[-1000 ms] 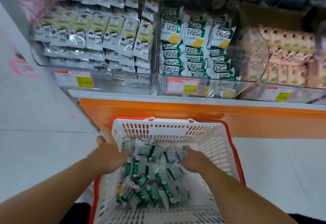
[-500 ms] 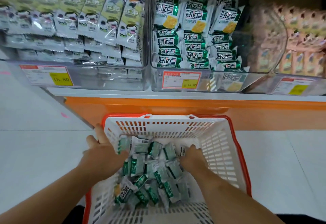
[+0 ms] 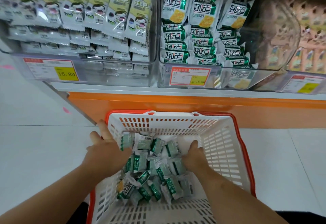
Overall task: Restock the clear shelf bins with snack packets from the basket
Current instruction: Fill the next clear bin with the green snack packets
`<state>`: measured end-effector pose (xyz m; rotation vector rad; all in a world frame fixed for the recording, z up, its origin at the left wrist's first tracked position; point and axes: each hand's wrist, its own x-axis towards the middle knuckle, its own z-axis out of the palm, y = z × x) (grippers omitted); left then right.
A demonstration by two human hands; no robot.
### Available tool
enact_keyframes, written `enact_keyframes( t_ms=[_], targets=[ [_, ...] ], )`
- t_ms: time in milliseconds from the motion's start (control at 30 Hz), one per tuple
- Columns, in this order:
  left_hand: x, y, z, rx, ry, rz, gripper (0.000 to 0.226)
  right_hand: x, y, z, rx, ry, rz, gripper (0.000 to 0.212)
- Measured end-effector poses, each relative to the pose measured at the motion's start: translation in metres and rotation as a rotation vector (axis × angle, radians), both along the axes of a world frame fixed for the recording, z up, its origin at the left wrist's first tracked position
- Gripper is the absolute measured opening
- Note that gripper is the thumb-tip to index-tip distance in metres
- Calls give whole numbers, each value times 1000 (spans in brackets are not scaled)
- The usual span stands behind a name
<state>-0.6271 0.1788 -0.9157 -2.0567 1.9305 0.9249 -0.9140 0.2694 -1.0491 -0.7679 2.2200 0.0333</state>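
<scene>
Your basket (image 3: 218, 135) sits on the floor (image 3: 35, 153) in front of the shelf (image 3: 176, 91), packets (image 3: 153, 170) piled inside, bins (image 3: 155, 75) side by side above.

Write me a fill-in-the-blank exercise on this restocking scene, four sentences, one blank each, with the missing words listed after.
1. The snack packets lie in a white basket whose rim is coloured ____.
2. Both the left hand and the right hand reach into the ____.
3. The yellow price tag on the left clear bin reads ____.
4. The packets in the middle bin are white and ____.

Missing words: orange; basket; 15.80; green
</scene>
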Motion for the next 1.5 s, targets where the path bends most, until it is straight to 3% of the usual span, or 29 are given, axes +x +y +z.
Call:
enact_keyframes(
  t_ms=[100,267,367,433,500,600,667,767,833,900,1000,1100,1233,1267,1367,1500],
  targets=[
    [0,-1,1,9,-12,-1,124,-10,-6,14,-33,-81,-76,65],
    [-2,-4,11,92,-18,0,125,-19,-34,95,-90,-593,-319,19],
    [0,-7,22,206,65,61,134,-21,-42,154,-119,-917,-347,38],
    [3,-10,36,254,53,68,139,-20,-46,198,-141,-1006,-272,45],
    [3,-11,57,238,-57,1,131,-16,-48,245,-180,-1026,-105,37],
    [-10,-9,113,150,-208,-343,76,-14,-43,304,-265,-883,127,32],
    [-22,-7,148,125,-46,-522,35,-14,-39,334,-348,-765,228,33],
    [-47,4,205,119,385,-479,15,-15,-31,372,-442,-653,354,30],
    [-64,14,238,143,703,-375,23,-16,-26,390,-528,-612,394,25],
    [-80,14,256,84,815,-376,39,-15,-24,404,-641,-579,379,21],
    [-101,-2,268,-139,748,-411,34,-21,-26,422,-748,-458,365,13],
    [-128,-22,278,-249,733,-343,31,-43,-35,430,-798,-422,264,23],
    [-167,-60,271,-386,702,-293,30,-90,-51,425,-888,164,368,61],
    [-177,-70,268,-414,677,-306,30,-99,-53,419,-855,217,398,73],
    [-212,-96,262,-495,602,-330,30,-116,-56,393,-689,160,488,101],
    [-254,-125,248,-638,517,-360,36,-122,-57,371,-693,213,522,112]
  ],
)
